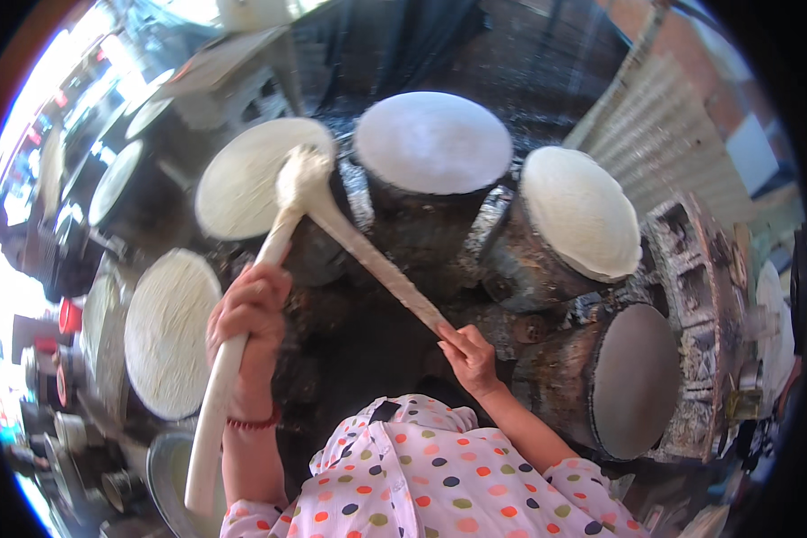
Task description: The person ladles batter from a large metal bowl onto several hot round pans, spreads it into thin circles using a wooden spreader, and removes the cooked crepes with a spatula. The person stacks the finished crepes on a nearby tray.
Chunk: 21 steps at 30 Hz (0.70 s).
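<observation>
Grips a thick pale rod [216, 412] in the left hand [251, 309], with a closed fist, below and to the left of the white round top [432, 143]. Pinches a thinner pale length [381, 269] by its lower end between the thumb and fingers of the right hand [469, 361], below and slightly right of the white round top. Cannot tell stick from stretched dough in this thinner piece. Has the upper ends of both joined in a sticky cream-coloured lump [303, 175], left of and a little lower than the white round top, in front of a cream-coated disc [238, 184] just beside that top on its left. Cannot tell contact from a gap between lump and disc. Wears a dark red bead bracelet [253, 420] on the left wrist and a dotted shirt [421, 475], both below the white round top. Faces more discs around that landmark: a ridged cream one [172, 334] to the lower left, a thickly coated one [583, 215] to the right, a grey one [638, 381] to the lower right.
</observation>
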### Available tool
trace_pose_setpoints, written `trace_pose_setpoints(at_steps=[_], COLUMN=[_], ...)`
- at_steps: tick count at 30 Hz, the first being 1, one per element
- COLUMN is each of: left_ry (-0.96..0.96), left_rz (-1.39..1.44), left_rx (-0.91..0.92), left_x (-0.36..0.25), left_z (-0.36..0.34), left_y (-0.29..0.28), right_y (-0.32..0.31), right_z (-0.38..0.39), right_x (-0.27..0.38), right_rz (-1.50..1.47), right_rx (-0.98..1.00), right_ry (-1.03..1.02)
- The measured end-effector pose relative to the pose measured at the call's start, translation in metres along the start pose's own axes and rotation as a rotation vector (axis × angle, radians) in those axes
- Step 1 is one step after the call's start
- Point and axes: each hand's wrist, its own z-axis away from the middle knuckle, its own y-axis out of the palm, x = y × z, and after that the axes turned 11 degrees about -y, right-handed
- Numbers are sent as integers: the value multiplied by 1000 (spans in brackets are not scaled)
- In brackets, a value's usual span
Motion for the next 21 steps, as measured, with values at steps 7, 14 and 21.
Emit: trace_pose_setpoints(at_steps=[7, 14, 21], left_ry=[-314, 129, 119], left_rz=[-82, -1761, -2825], left_rx=[-165, -501, -642], left_x=[21, -26, -89], left_z=[-236, -389, -415], left_y=[-60, -145, -181], right_y=[-57, -47, -43], right_z=[-41, -124, -135], right_x=[-93, -153, -178], right_rz=[-199, -23, 380], right_rx=[-382, -460, -120], right_ry=[732, 589, 716])
